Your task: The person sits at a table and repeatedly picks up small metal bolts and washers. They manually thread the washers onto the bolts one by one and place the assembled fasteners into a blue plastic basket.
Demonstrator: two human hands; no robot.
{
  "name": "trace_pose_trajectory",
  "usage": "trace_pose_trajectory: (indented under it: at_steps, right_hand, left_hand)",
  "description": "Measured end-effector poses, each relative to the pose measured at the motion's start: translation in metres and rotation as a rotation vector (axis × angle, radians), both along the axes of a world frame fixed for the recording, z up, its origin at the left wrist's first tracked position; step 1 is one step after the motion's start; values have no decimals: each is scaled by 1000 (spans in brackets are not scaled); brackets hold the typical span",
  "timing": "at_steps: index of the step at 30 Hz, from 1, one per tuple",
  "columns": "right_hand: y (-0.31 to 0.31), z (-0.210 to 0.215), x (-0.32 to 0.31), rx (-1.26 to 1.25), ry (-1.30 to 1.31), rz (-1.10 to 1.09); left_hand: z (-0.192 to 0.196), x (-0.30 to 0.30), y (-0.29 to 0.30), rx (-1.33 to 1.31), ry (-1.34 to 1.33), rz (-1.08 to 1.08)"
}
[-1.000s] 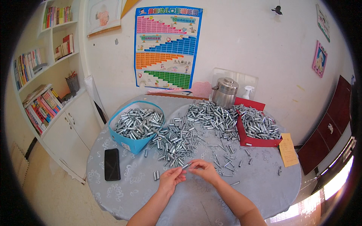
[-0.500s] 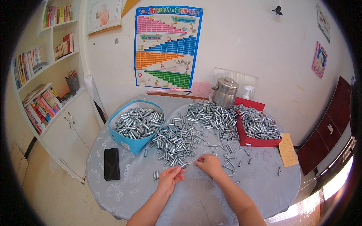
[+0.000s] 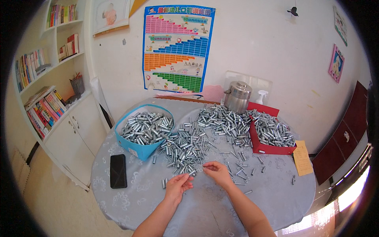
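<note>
Both hands work at the near edge of a big loose heap of small silvery metal sleeves (image 3: 197,138) spread across the round bench (image 3: 138,193). The left hand (image 3: 177,185) is curled with its fingertips pinched on what looks like one small sleeve; the right hand (image 3: 217,173) is pinched on another small piece just beside it, the two hands close together but apart. What exactly each holds is too small to tell.

Judging by how things lie, the sorting or assembling looks partly done: a blue box (image 3: 144,132) on the left is heaped full of sleeves, a red tray (image 3: 272,148) on the right is also filled, yet the heap between them remains large and scattered pieces (image 3: 241,173) lie about near the right hand.

Room is fair. The bench surface nearest the person is bare cloth, open for both forearms. A black phone (image 3: 118,170) lies to the left, well apart from the hands. A yellow card (image 3: 302,158) sits near the right rim, and a steel pot (image 3: 238,96) stands at the back by the wall.
</note>
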State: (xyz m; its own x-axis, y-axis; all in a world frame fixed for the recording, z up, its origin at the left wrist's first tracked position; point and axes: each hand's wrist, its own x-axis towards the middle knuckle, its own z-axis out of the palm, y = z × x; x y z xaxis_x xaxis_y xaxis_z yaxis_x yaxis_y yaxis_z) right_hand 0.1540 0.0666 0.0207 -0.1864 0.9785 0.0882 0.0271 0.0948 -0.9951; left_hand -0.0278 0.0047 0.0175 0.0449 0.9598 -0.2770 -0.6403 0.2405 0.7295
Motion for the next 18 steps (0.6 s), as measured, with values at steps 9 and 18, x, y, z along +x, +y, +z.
trace_pose_trajectory:
  at_steps: [9,18]
  right_hand:
    - [-22,5,-1,17,203,128]
    - [-28,8,3,-5,-6,72]
  left_hand:
    - [-5,1,1,-12,23,-80]
    - [-3,3,0,5,116,-105]
